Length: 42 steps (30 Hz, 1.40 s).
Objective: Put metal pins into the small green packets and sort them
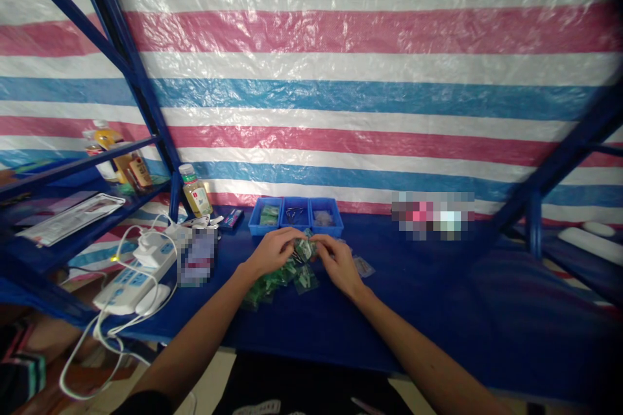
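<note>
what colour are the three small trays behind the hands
The small trays are bright blue, shown best in the head view.

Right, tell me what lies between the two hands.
In the head view, a small green-printed plastic packet sits between the left hand and the right hand, touching both.

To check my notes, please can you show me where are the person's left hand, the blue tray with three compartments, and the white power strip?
Person's left hand (275, 251), head view, on the back of the hand.
Blue tray with three compartments (295, 224), head view, on the front wall of the middle compartment.
White power strip (127, 293), head view, on its top face.
</note>
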{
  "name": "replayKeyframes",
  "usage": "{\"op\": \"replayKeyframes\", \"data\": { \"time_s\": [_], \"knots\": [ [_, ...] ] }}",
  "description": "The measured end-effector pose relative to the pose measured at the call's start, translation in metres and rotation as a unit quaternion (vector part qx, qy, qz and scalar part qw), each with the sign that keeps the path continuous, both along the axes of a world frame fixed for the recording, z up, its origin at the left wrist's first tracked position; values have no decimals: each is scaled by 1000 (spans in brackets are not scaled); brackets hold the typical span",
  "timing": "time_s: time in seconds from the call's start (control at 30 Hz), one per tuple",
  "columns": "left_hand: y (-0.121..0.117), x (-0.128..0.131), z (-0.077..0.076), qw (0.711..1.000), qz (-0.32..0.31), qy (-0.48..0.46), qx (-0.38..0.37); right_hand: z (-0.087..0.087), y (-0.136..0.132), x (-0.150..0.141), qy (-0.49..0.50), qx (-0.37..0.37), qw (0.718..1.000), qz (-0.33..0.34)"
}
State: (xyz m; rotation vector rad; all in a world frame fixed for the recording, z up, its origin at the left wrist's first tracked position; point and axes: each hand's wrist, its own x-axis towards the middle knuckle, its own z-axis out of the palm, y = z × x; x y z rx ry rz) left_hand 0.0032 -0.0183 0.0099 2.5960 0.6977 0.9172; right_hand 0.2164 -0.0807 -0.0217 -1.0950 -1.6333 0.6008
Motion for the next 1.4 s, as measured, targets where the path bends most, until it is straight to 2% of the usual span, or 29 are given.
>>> {"op": "replayKeyframes", "data": {
  "time_s": [0.23,0.37,0.5,0.57,0.67,0.77,0.93,1.13,1.4],
  "knots": [
    [4,-3,-1,999,10,2,39,-4,4,0,-33,15,999,-6],
    [3,-2,1,998,18,7,65,-2,3,-1,-73,59,995,-19],
    [2,0,1,998,0,34,45,2,2,1,-99,95,990,-22],
    [2,0,0,999,12,41,24,1,2,2,-100,100,990,-22],
    [2,0,-3,998,49,27,-22,-3,4,2,-105,88,990,-13],
    [2,-1,-4,997,59,13,-49,-8,6,2,-86,45,995,-9],
    [-1,1,-1,999,25,21,-1,-11,7,1,-9,10,1000,-9],
    [-4,0,2,999,24,17,25,-5,5,4,13,1,1000,-5],
    [4,2,-5,999,18,0,28,-7,7,11,-17,12,1000,-5]
  ]
}}
